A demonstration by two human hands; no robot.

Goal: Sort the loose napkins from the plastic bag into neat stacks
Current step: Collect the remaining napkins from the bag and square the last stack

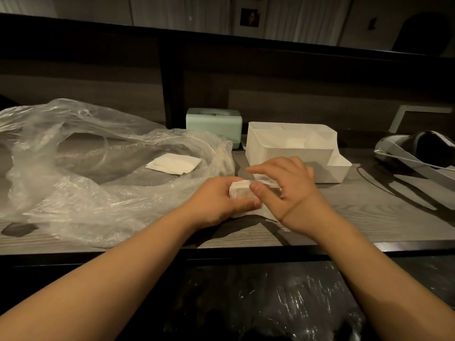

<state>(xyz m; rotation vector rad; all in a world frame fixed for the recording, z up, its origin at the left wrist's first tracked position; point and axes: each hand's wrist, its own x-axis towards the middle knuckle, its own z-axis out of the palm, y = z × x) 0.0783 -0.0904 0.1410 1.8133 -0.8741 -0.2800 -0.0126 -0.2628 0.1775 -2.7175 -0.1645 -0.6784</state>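
Observation:
A stack of white napkins (240,193) stands at the middle of the wooden counter, held between both hands. My left hand (216,200) grips its left side with curled fingers. My right hand (283,185) holds its right side, thumb on the near face and fingers arched over the top. To the left lies a large, crumpled clear plastic bag (81,168), its mouth open toward me. Inside it rests a small pile of loose white napkins (173,164).
A white plastic organizer box (293,148) holding some napkins stands just behind my hands. A pale green tissue dispenser (214,123) sits further back. A headset with straps (416,148) lies at the right. The counter's front edge (246,249) runs below my wrists.

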